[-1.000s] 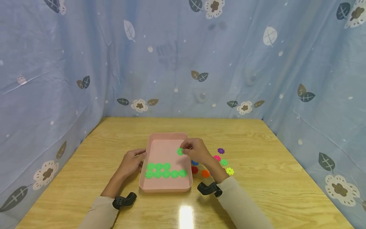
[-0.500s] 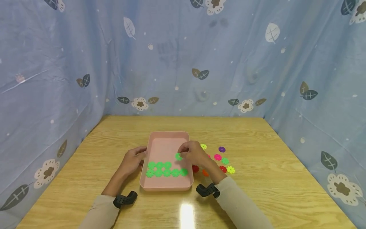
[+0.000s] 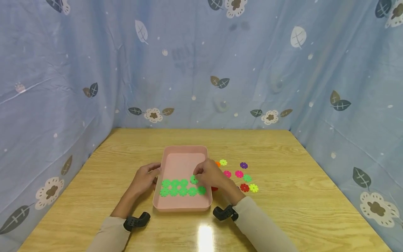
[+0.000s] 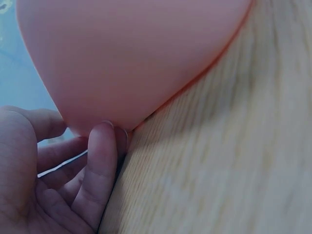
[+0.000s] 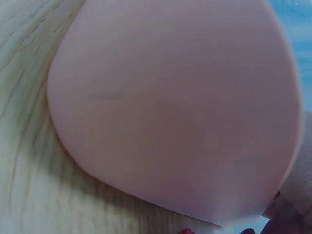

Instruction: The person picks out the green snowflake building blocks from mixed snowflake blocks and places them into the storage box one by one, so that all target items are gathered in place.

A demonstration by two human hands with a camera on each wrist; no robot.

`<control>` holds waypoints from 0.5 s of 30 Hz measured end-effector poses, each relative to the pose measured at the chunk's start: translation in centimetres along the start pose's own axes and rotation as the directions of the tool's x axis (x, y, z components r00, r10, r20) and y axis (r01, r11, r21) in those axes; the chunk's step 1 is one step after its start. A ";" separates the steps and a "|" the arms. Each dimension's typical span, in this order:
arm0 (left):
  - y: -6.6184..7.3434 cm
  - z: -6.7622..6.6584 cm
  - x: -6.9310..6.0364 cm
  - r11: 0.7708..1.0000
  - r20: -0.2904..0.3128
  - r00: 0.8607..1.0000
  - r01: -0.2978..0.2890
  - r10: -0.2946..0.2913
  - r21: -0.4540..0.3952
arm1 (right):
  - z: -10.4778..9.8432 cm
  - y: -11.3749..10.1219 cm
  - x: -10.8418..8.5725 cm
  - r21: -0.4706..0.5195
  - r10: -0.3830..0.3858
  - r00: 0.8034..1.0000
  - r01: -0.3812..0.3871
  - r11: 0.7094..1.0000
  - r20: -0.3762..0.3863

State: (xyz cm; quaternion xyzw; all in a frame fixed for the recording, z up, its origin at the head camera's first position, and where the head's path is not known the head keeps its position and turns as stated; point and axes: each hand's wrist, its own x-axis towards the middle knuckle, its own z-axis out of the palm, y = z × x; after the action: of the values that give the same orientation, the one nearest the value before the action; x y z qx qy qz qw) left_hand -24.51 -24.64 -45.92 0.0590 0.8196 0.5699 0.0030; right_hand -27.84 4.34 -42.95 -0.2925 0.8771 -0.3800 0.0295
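Observation:
A pink tray (image 3: 181, 209) stands on the wooden table, with green flower-shaped plastic discs (image 3: 183, 191) laid in two rows near its front. My left hand (image 3: 143, 180) holds the tray's left side; in the left wrist view its fingers (image 4: 100, 161) touch the outer wall and rim. Over the tray's right side, my right hand (image 3: 210, 174) pinches another green disc (image 3: 193, 179) at the right end of the shorter row. I cannot tell whether that disc touches the tray floor. The tray's wall fills most of the right wrist view, leaving the right fingertips mostly out of sight.
Right of the tray lie loose discs, including a purple disc (image 3: 244, 165), a pink disc (image 3: 239, 174), a green disc (image 3: 247, 178), a red disc (image 3: 244, 188) and a yellow disc (image 3: 253, 188). My right forearm covers some. A blue patterned curtain (image 3: 195, 70) surrounds the table.
My right hand has moved toward the front of the tray with the green disc, down to the shorter row. The left hand has stayed at the tray's left side.

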 end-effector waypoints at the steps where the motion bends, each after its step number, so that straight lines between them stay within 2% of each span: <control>1: 0.0 0.0 0.0 1.000 -0.004 1.000 0.000 0.000 -0.002 | 0.0 -0.1 0.1 -0.014 -0.012 1.000 0.012 1.000 -0.003; 9: 0.2 0.1 0.1 1.000 -0.012 1.000 0.003 -0.003 -0.001 | 0.7 -0.1 0.4 -0.176 -0.017 1.000 0.012 0.984 -0.025; 15: 0.1 0.0 -0.1 1.000 -0.012 1.000 0.000 0.000 0.014 | 1.0 -0.1 0.3 -0.221 -0.050 0.999 0.045 0.974 -0.015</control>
State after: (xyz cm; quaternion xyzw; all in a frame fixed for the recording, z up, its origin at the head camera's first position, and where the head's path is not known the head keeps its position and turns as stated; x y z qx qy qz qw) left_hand -24.44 -24.58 -45.80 0.0558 0.8235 0.5646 -0.0025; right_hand -27.73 3.46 -43.52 -0.3109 0.9069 -0.2838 -0.0213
